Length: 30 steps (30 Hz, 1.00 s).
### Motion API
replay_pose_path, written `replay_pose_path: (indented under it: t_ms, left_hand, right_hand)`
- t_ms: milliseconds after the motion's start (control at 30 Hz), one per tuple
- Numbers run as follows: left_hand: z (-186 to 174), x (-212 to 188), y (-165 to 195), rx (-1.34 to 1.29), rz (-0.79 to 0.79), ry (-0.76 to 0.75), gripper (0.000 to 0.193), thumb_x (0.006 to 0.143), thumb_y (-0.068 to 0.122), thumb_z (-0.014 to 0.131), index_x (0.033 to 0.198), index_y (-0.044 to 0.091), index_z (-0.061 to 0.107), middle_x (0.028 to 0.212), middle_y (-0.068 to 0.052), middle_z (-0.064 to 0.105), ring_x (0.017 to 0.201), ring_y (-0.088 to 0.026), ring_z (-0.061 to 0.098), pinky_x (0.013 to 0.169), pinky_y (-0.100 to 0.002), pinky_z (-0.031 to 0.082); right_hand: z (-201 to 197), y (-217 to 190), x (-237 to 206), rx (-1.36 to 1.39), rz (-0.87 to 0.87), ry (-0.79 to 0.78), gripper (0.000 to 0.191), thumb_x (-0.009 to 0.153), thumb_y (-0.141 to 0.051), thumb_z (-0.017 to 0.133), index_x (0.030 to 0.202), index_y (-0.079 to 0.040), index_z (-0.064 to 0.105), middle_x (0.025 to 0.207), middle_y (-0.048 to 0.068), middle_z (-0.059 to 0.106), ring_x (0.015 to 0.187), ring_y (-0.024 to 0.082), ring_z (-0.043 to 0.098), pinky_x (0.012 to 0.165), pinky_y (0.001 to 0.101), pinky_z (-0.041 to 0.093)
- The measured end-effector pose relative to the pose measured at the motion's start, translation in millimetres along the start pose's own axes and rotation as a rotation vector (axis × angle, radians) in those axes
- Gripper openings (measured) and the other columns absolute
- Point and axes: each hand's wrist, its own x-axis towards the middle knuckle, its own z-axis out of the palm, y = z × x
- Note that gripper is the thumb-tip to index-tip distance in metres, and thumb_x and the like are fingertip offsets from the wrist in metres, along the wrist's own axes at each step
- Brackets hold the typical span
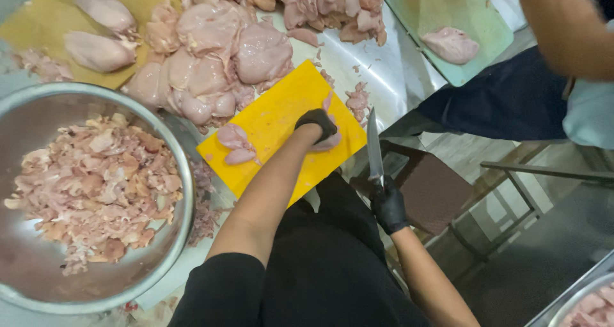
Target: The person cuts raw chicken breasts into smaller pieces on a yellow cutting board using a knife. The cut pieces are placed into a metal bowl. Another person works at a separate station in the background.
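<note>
- Chicken piece (327,140) is pressed flat under left hand (317,124), on right part of yellow cutting board (268,119); black glove worn, fingers curled down over the meat, partly hidden by it.
- Knife (374,149) is gripped by right hand (388,205), also black-gloved, fingers wrapped tight round handle; blade is pointed far, held off the board's right edge, above the gap beside the table, w/ no contact to meat.
- Two smaller raw pieces (235,145) are seen near centre of same board, well apart from the held piece.
- Big heap of whole raw chicken (217,58) is piled just beyond the board's far-left edge, touching it.
- Steel bowl (38,288) at near left is filled w/ chopped chicken bits (96,186); scraps are scattered betw. bowl and board.
- Two pale fillets (96,30) are laid on a darker yellow board (32,26) at far left.
- Green board (473,20) at far right carries one fillet (451,44); another person's arm (563,26) is seen over that side, hand out of view.
- Second bowl's rim (575,301) w/ meat is glimpsed at near right corner.
</note>
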Motion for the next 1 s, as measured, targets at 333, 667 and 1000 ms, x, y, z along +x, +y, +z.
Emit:
replay_pose_path:
  t_ms: [333,667,1000]
  left_hand:
    - [83.2,-41.0,-41.6,-1.692,0.292,0.281,0.034,0.092,0.028,0.067,0.119,0.010,0.060,0.107,-0.011,0.068,0.088,-0.021,0.070,0.074,-0.035,0.057]
    - [118.9,-57.3,-87.0,-0.410,-0.064,0.826,0.027,0.102,0.032,0.064,0.106,0.006,0.073,0.112,-0.020,0.074,0.103,-0.037,0.070,0.091,-0.044,0.054]
    - [10.2,-36.7,-27.6,-0.170,-0.032,0.221,0.058,0.073,0.053,0.070,0.118,0.016,0.076,0.125,-0.015,0.072,0.118,-0.033,0.068,0.101,-0.043,0.052]
  right_hand:
    - [3.7,10.0,-5.6,0.105,0.036,-0.052,0.024,0.104,-0.031,0.056,0.109,-0.008,0.062,0.063,0.009,0.057,0.048,0.017,0.054,0.046,0.0355,0.044]
    - [27.7,-17.3,-7.0,-0.168,-0.235,-0.099,0.026,0.099,-0.026,0.060,0.113,-0.005,0.066,0.082,0.018,0.071,0.071,0.029,0.071,0.065,0.0421,0.053]
    - [25.9,-21.8,-6.9,-0.004,-0.209,-0.093,0.029,0.097,-0.022,0.059,0.122,-0.009,0.063,0.070,0.001,0.063,0.056,0.010,0.060,0.049,0.0287,0.048]
